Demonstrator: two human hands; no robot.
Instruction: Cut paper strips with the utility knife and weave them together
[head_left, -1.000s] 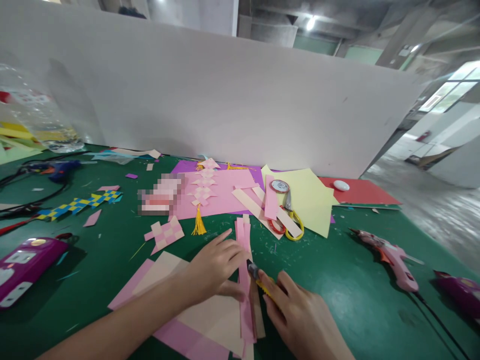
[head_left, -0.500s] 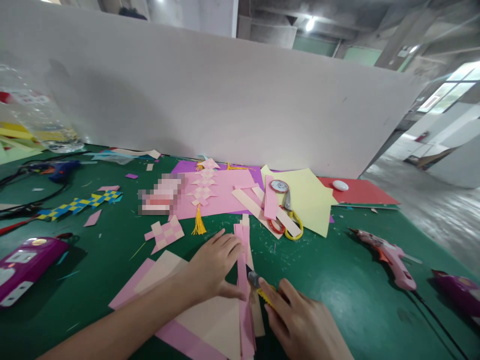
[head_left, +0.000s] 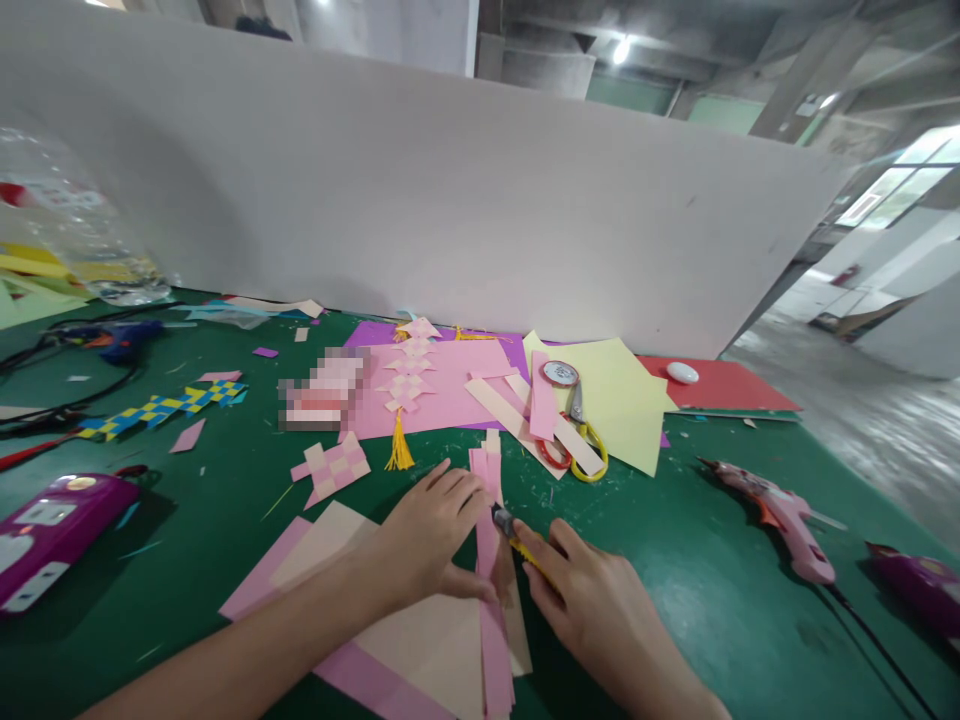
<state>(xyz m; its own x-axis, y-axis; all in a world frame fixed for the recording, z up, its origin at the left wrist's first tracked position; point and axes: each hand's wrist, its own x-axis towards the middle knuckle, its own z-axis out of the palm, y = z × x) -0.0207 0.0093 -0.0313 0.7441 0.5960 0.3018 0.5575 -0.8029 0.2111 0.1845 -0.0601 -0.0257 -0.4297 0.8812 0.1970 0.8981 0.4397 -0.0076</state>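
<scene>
Long pink paper strips [head_left: 491, 640] run toward me over beige strips [head_left: 516, 625] on the green table. My left hand [head_left: 437, 535] rests across them with its fingers spread, pressing on the strips with thumb and fingertips. A yellow-handled cutter [head_left: 531, 562] is held in my right hand [head_left: 581, 590], its fingers wrapped round the handle. The cutter's tip meets the right edge of the strips, close beside my left fingertips. Under my left forearm lie larger beige [head_left: 427, 650] and pink sheets [head_left: 382, 682].
Scissors [head_left: 592, 455], a tape roll [head_left: 560, 373] and loose strips lie on yellow paper [head_left: 630, 400]. A woven pink ornament [head_left: 409, 375] lies behind my hands. A pink glue gun [head_left: 784, 520] is at right, a purple device [head_left: 64, 530] at left.
My right hand and the cutter have moved away from me along the strips, up nearer my left fingertips. My left hand has hardly moved.
</scene>
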